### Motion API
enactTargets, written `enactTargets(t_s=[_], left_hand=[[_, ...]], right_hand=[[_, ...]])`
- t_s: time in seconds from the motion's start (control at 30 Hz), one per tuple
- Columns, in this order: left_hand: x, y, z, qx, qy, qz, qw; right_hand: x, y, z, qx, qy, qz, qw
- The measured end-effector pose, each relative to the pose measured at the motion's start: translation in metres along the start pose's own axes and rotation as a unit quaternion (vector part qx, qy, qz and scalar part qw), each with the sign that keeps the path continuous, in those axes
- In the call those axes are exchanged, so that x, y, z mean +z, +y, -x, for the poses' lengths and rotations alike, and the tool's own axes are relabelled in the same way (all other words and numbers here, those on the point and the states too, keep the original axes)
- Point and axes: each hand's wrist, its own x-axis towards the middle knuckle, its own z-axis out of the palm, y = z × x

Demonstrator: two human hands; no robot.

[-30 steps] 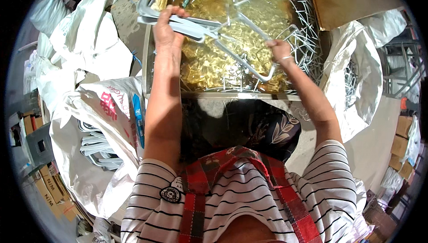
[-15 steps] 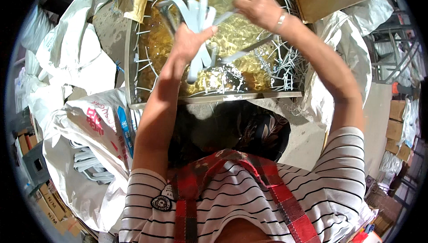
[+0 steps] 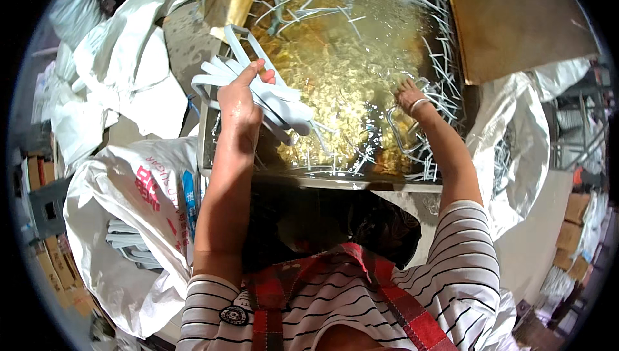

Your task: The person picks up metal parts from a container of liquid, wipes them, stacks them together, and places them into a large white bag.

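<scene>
My left hand (image 3: 242, 96) is closed round a bundle of pale grey plastic frames (image 3: 280, 103), flat-banded with bent corners, held over the near left part of a metal tank (image 3: 309, 182) of yellowish water. My right hand (image 3: 409, 96) is low at the water on the tank's right side, among thin grey plastic strips (image 3: 442, 70). Its fingers are bent downward and partly hidden, so their grip does not show. A looped grey plastic piece (image 3: 401, 137) lies just below that hand, close to the wrist.
Thin strips line the tank's edges, and larger bent pieces (image 3: 313, 9) lie at its far side. A brown board (image 3: 522, 22) stands at the far right. An open white sack (image 3: 122, 170) at left holds grey frames (image 3: 132, 244); another white sack (image 3: 516, 138) is at right.
My left hand has moved left with the frame bundle, which has turned. My right hand has come away from the bundle, down and right to the water. The view has shifted slightly.
</scene>
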Motion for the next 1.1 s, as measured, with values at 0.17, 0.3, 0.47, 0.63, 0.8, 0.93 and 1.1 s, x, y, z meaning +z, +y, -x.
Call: enactTargets(t_s=[0.17, 0.3, 0.47, 0.63, 0.8, 0.93, 1.1], left_hand=[[-0.017, 0.008, 0.012, -0.007, 0.014, -0.017, 1.000], [-0.021, 0.007, 0.022, 0.004, 0.016, 0.009, 1.000], [-0.011, 0.014, 0.045, 0.022, 0.015, 0.039, 0.999], [-0.019, 0.017, 0.044, -0.037, 0.068, 0.045, 0.996], [-0.020, 0.021, 0.046, -0.052, 0.070, 0.066, 0.994], [-0.033, 0.018, 0.040, -0.003, 0.035, 0.042, 0.999], [-0.030, 0.014, 0.031, -0.028, 0.061, 0.045, 0.997]], right_hand=[[-0.078, -0.005, -0.025, -0.030, 0.134, -0.096, 0.986], [-0.159, -0.018, -0.077, -0.067, 0.188, -0.187, 0.962], [-0.194, -0.010, -0.188, 0.020, 0.221, -0.196, 0.955], [-0.183, -0.021, -0.242, 0.150, 0.139, -0.207, 0.957], [-0.174, -0.026, -0.246, 0.132, -0.002, -0.212, 0.968], [-0.175, -0.031, -0.214, 0.109, 0.016, -0.266, 0.958], [-0.168, -0.025, -0.158, 0.095, 0.060, -0.351, 0.930]])
